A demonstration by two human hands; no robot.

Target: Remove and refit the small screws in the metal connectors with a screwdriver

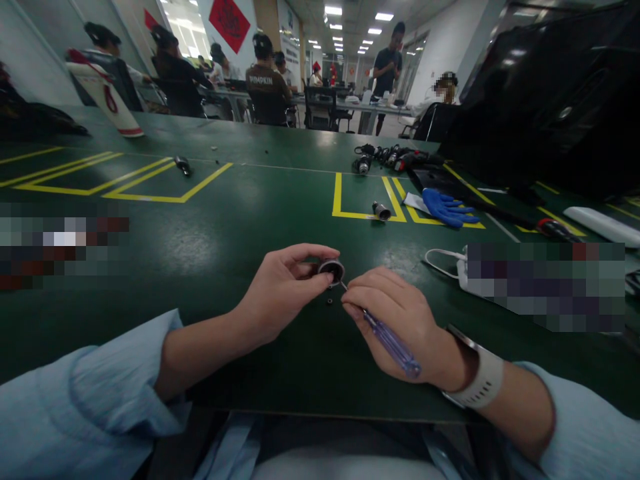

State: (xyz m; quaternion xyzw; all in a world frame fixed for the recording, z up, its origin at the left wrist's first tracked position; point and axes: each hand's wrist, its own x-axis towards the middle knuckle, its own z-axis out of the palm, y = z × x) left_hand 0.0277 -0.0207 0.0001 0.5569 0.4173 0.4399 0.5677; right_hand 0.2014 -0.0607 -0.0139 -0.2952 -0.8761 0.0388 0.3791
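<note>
The green table [200, 253] is filling most of the frame, and its bare middle is letting both hands work just above it. The right hand [394, 310], right of centre, is grasping a screwdriver [393, 343] near the shaft, probably for fine control, while the handle is slanting toward the lower right. The left hand [277, 290], left of centre, is pinching a cup [339, 268] between thumb and fingers, likely steadying it against the tool. The screwdriver is pointing up and left at the cup's rim (I cannot tell whether the tip is touching). The cup is sitting at the frame's centre, the thumb partly covering its opening.

The near edge [320, 417] is running along the lower frame, leaving some room below the hands. Open surface is stretching left of the left hand. In the upper right, a blue glove [450, 207] and a smaller fitting [381, 211] beside yellow tape [337, 193] are bounding the space. A tiny ring [329, 302] is lying just below the cup, where a dipping hand could be knocking it.
</note>
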